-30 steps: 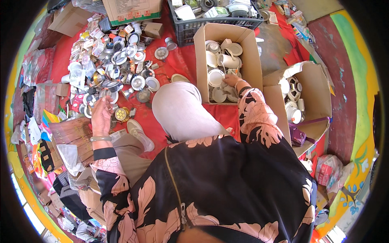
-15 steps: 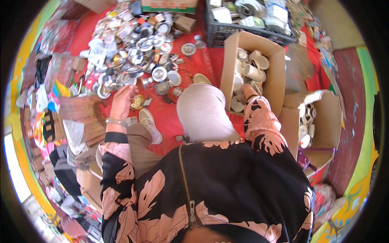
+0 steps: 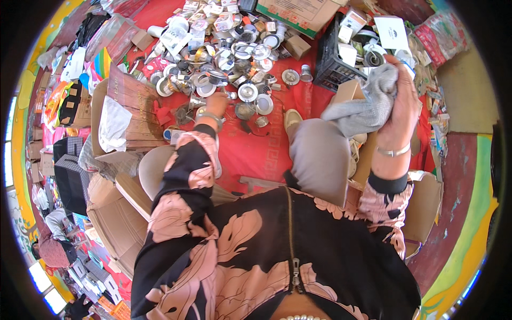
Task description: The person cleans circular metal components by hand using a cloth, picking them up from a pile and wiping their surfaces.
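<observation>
Head: grey cloth (image 3: 360, 113), long axis down-left, within grasping right hand (image 3: 404, 109); left hand (image 3: 216, 104), grip unclear

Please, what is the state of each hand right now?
Left hand: at the downlight pile; grip cannot be told.
Right hand: holding a grey cloth.

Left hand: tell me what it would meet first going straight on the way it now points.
The left hand would probably meet the near edge of the heap of light fittings. Depth is unclear here, so its fingertips may be touching one now.
</observation>
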The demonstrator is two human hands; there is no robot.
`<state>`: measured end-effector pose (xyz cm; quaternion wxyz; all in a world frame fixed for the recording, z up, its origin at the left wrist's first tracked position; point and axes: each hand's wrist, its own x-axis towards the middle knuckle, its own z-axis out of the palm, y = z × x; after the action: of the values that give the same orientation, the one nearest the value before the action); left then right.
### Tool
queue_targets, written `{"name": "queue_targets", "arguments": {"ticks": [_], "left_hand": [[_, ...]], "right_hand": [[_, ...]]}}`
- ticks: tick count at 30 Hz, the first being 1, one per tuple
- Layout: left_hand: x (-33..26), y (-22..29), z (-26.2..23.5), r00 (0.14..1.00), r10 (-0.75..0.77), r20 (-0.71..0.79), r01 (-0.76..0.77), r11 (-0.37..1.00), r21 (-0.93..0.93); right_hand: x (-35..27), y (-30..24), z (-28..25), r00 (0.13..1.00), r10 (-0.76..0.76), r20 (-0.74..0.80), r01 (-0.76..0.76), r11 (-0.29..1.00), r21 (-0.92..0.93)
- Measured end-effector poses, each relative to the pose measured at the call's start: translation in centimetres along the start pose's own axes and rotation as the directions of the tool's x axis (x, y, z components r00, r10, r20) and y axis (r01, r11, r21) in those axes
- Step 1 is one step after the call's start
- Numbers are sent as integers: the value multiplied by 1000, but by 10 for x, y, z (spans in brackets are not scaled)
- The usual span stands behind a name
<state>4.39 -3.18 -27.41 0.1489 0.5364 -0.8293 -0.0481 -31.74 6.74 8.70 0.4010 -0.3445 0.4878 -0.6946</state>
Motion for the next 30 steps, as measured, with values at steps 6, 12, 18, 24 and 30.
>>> {"name": "queue_targets", "arguments": {"ticks": [6, 12, 18, 24, 30], "left_hand": [[13, 47, 42, 713, -524, 466, 697, 602, -390], [38, 40, 63, 671, -572, 471, 736, 593, -327], [79, 53, 96, 603, -534, 592, 740, 651, -167], [92, 64, 123, 695, -557, 454, 606, 794, 48], [95, 51, 122, 807, -411, 424, 433, 900, 49]], "right_hand": [[-26, 65, 56, 961, 257, 104, -260, 965, 14], [-18, 88, 67, 814, 555, 174, -564, 826, 1], [-11, 83, 70, 764, 636, 109, -639, 769, -9], [1, 82, 66, 682, 722, 116, -726, 687, -8], [4, 84, 63, 625, 770, 129, -778, 628, 18]]}}
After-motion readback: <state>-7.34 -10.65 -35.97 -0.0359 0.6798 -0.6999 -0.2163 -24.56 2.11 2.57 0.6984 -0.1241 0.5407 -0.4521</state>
